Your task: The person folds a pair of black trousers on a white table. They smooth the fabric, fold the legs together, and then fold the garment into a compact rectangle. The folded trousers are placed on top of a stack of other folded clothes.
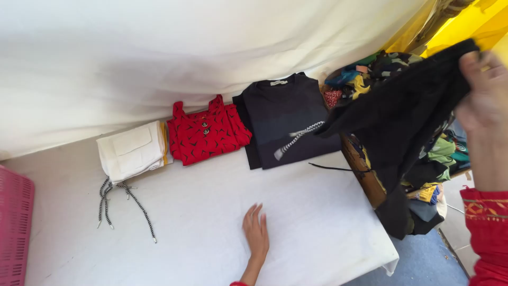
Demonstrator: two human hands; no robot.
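White-sheeted table (328, 233): left hand (256, 231) spread flat near front edge; right hand (484, 90) pinching black garment (402, 116).

The right hand (484, 90) is gripping a black garment (402, 122) off the table's (201, 222) right edge while the left hand (256, 233) is resting flat near its front edge.

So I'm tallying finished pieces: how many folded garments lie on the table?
3: white one at left, red one in the middle, dark one at right. None seems hidden.

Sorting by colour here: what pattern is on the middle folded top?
Red top with small black marks, head view.
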